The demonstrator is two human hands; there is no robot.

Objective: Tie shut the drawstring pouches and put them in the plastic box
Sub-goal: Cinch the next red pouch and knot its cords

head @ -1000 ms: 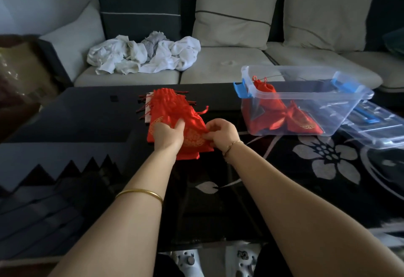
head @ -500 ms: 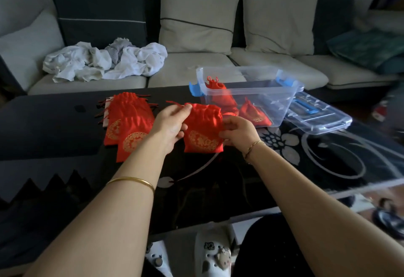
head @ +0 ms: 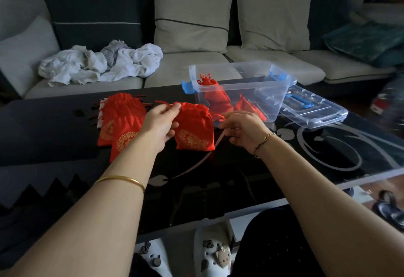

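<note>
Hands have drawn apart since half a second ago: the right hand [head: 244, 128] has come off the pouch body and sits just beside its right edge, and the left hand [head: 159, 123] has slid up to the top left corner. The held pouch [head: 194, 128] hangs between them over the table [head: 251, 178], near the front left corner of the plastic box [head: 282, 99], its mouth partly gathered. Left thumb and forefinger pinch the left cord at the mouth. The right fingers are curled and pinch the right cord, though that contact is small and partly hidden.

Step in hand, I judge, is cinching: pull both cords outward, level and even, so the mouth closes, then knot.

The box stands open with two tied pouches [head: 216, 95] inside. Its near rim and blue latch [head: 187, 85] are the edges to clear. The lid [head: 314, 110] lies just right of the box, and the stack of pouches [head: 122, 121] lies just left of the left hand. The most open room for the hands is over the tabletop on the near side.
</note>
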